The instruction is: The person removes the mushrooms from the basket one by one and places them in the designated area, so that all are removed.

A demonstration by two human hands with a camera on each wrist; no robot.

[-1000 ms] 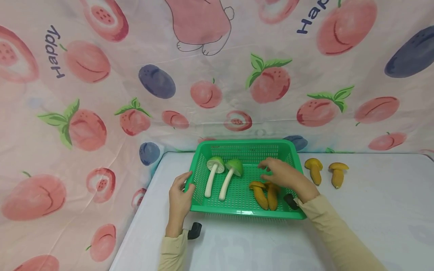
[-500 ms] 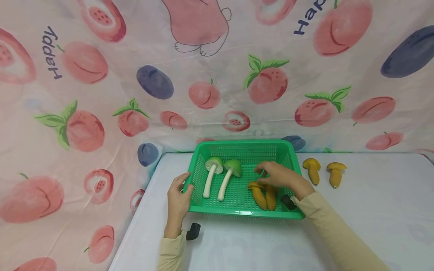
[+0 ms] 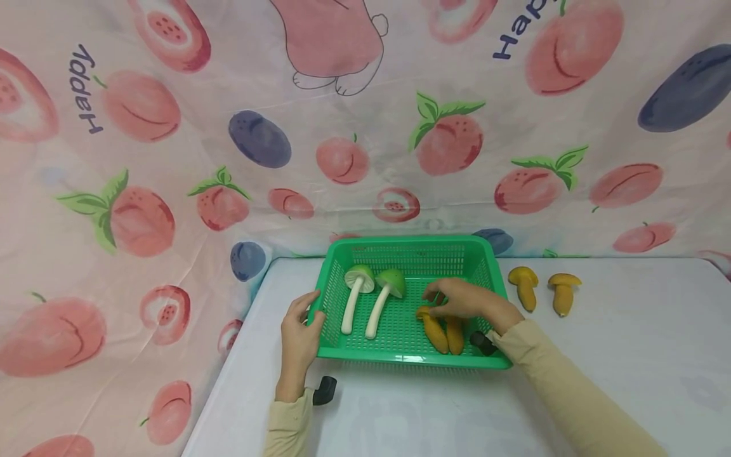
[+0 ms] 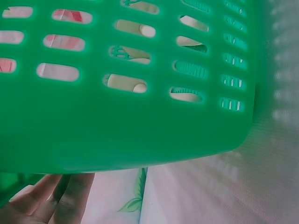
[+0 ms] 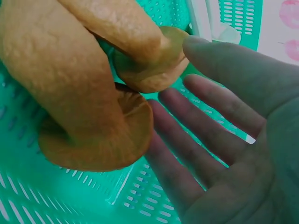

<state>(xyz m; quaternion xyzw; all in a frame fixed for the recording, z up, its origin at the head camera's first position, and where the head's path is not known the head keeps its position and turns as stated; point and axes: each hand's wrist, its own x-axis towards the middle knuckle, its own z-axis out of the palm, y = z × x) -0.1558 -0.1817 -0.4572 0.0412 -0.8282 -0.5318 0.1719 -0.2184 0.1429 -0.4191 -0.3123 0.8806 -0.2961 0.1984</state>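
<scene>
A green plastic basket [image 3: 400,362] stands on the table. My left hand [image 3: 299,339] rests at its left rim, fingers relaxed; in the left wrist view the fingertips are partly hidden behind the rim. Inside lie two green-capped toy mushrooms [image 3: 377,311] with white stems, on the left. Two yellow-brown toy mushrooms [image 3: 436,333] lie on the right, beneath my right hand [image 3: 465,298]. In the right wrist view, that hand [image 5: 224,144] has spread, fairly straight fingers close beside the caps of the brown mushrooms [image 5: 79,84]. Nothing is gripped by it; whether the fingertips touch cannot be told.
Two more yellow-brown mushrooms [image 3: 524,289] lie on the white table [image 3: 628,368], right of the basket. A fruit-printed curtain [image 3: 365,127] hangs behind and to the left. Each wrist carries a dark camera [image 3: 324,390].
My right hand has lowered slightly toward the near side and moved a little left, over the brown mushroom caps. My left hand stays at the rim. The whole head view has shifted slightly.
</scene>
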